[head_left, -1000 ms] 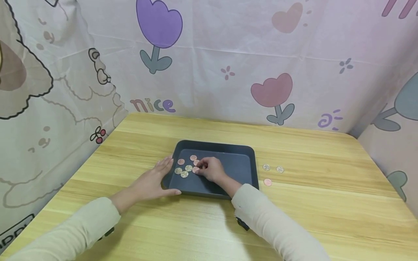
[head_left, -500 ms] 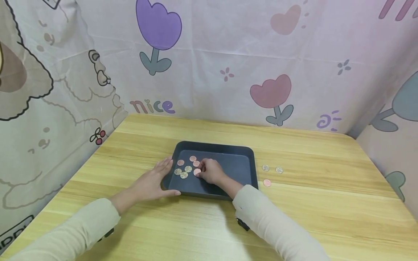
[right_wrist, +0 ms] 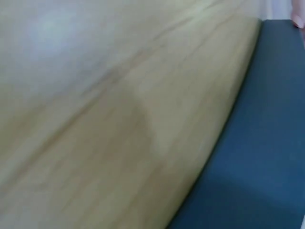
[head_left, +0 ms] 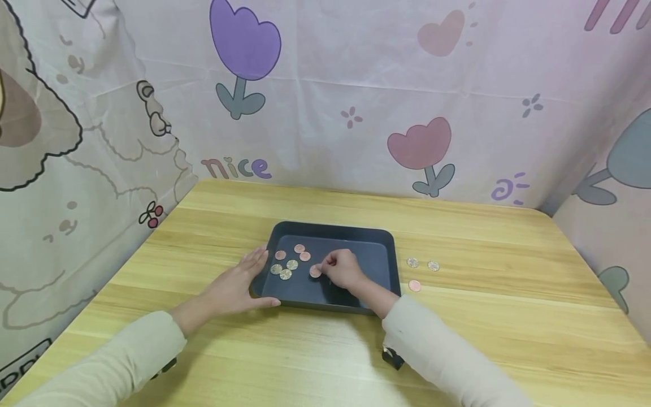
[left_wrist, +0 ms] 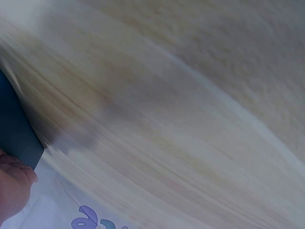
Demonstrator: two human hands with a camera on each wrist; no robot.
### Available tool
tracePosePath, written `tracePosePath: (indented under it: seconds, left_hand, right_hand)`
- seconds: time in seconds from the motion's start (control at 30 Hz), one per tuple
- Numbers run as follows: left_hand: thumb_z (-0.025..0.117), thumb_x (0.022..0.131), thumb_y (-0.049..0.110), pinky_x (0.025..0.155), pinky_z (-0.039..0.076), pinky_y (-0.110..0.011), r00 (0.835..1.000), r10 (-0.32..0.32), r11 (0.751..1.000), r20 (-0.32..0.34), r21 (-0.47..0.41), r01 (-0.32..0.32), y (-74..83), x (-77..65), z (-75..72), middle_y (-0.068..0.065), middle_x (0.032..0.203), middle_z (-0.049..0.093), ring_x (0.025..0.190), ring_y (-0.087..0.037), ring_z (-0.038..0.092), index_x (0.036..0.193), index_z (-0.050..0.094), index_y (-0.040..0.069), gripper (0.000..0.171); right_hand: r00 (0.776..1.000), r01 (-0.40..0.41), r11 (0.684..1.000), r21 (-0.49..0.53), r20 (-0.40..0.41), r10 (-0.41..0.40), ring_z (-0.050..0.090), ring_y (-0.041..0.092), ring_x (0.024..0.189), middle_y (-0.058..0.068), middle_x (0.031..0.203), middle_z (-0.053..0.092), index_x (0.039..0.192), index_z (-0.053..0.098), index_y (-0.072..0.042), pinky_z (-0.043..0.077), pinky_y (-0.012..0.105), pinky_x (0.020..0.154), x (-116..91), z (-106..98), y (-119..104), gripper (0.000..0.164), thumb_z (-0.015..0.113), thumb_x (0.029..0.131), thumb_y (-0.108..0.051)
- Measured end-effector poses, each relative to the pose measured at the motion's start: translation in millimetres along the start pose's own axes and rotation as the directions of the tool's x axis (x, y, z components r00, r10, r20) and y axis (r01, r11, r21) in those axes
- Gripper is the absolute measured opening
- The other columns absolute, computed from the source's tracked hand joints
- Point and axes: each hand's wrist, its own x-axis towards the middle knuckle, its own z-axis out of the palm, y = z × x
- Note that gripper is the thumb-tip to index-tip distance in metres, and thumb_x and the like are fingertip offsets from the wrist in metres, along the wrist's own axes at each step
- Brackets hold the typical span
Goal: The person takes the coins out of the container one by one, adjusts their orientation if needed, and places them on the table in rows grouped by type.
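Note:
A dark rectangular baking tray (head_left: 356,240) lies on the wooden table. In its left half are copper-coloured coins (head_left: 299,249) and gold-coloured coins (head_left: 285,275), lying flat. My right hand (head_left: 343,270) reaches over the tray's front rim and pinches a copper-coloured coin (head_left: 315,271) between thumb and forefinger, low over the tray floor. My left hand (head_left: 236,288) rests against the tray's left side, fingers extended along the rim and thumb along the front corner. The left wrist view catches part of that hand (left_wrist: 14,186) against the tray wall (left_wrist: 19,129).
On the table right of the tray lie two silver-coloured coins (head_left: 412,263) and one copper-coloured coin (head_left: 415,286). Behind the wooden table (head_left: 483,339) hangs a printed cloth (head_left: 325,147), with more cloth along both sides. The right wrist view shows the tray's outer wall (right_wrist: 252,143).
My right hand has moved right across the tray, taking one copper-coloured coin away from the others. My left hand has stayed at the tray's left side.

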Motion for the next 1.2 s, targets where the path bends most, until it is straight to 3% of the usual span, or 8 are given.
tracePosePath:
  seconds: [0.27,0.53,0.83,1.2]
  left_hand:
    - [0.063,0.071,0.068,0.109,0.03,-0.056,1.0,-0.005,1.0,-0.001,0.0,0.005,-0.6,-0.8,0.0,-0.019,0.153,0.02,0.138,-0.041,0.024,0.144,0.026,-0.004,0.109]
    - [0.062,0.071,0.069,0.109,0.03,-0.055,1.0,0.008,1.0,-0.002,0.001,-0.008,-1.0,0.5,0.7,-0.019,0.153,0.021,0.138,-0.041,0.024,0.144,0.026,-0.004,0.109]
    - [0.062,0.07,0.069,0.108,0.032,-0.055,1.0,-0.001,1.0,0.01,0.02,0.001,-0.2,0.7,-1.3,-0.02,0.153,0.02,0.138,-0.042,0.025,0.144,0.026,-0.004,0.109]
    - [0.06,0.071,0.07,0.108,0.031,-0.055,1.0,0.0,0.999,0.018,0.043,-0.001,1.2,0.4,-3.2,-0.02,0.153,0.019,0.139,-0.041,0.024,0.144,0.026,-0.004,0.11]
  right_hand:
    - [0.998,-0.069,0.992,0.106,0.009,0.068,0.046,0.012,0.061,0.007,0.073,0.063,0.074,0.066,0.001,0.039,0.022,0.055,-5,-23,3,0.017,0.062,0.086,-0.01]
    - [0.995,-0.101,0.992,0.074,-0.015,0.102,0.048,0.013,0.07,0.005,0.077,0.064,0.079,0.068,0.0,0.04,0.022,0.059,-13,-48,9,0.017,0.064,0.086,-0.015]
    - [0.993,-0.118,0.983,0.14,-0.005,0.12,0.037,0.008,0.049,-0.005,0.058,0.046,0.086,0.064,0.005,0.032,0.019,0.045,-27,-81,23,0.02,0.06,0.089,-0.014]
    - [0.986,-0.16,0.97,0.182,-0.007,0.164,0.034,0.003,0.046,-0.005,0.061,0.046,0.087,0.059,0.006,0.031,0.017,0.043,-48,-115,41,0.019,0.058,0.09,-0.013]
